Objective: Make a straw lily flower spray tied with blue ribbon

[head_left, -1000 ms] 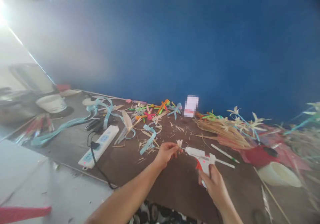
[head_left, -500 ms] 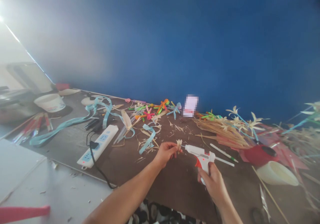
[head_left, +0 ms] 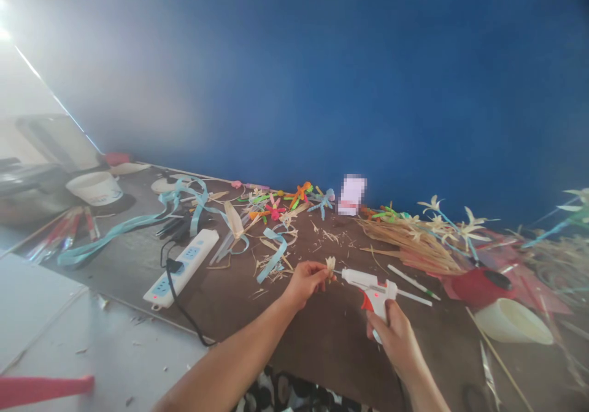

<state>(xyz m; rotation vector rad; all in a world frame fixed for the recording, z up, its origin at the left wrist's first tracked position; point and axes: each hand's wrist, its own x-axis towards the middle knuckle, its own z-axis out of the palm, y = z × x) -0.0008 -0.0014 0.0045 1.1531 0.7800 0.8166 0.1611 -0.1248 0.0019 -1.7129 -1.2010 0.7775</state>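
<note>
Over the middle of the dark table, my left hand (head_left: pixel 309 283) pinches a small pale straw-coloured flower (head_left: pixel 330 266) between thumb and fingertips. My right hand (head_left: pixel 396 337) is wrapped round the handle of a white glue gun (head_left: pixel 368 283) with an orange trigger. The gun's nozzle points left and comes close to the flower; I cannot tell whether it touches. From the gun's back end a white glue stick (head_left: pixel 415 298) sticks out. Behind my hands lie straw scraps (head_left: pixel 329 235) and a curl of light blue ribbon (head_left: pixel 272 255).
To the left is a white power strip (head_left: pixel 183 270) with a black cord. Pale finished flowers (head_left: pixel 470 227) and dried straw (head_left: pixel 414 243) lie back right. A white cup (head_left: pixel 513 321), scissors (head_left: pixel 489 375) and a thin stick (head_left: pixel 499 357) are at the right. A blue panel (head_left: pixel 294 81) rises behind.
Hardly anything differs. The view has shifted very slightly; both hands keep the same hold on the flower and the glue gun.
</note>
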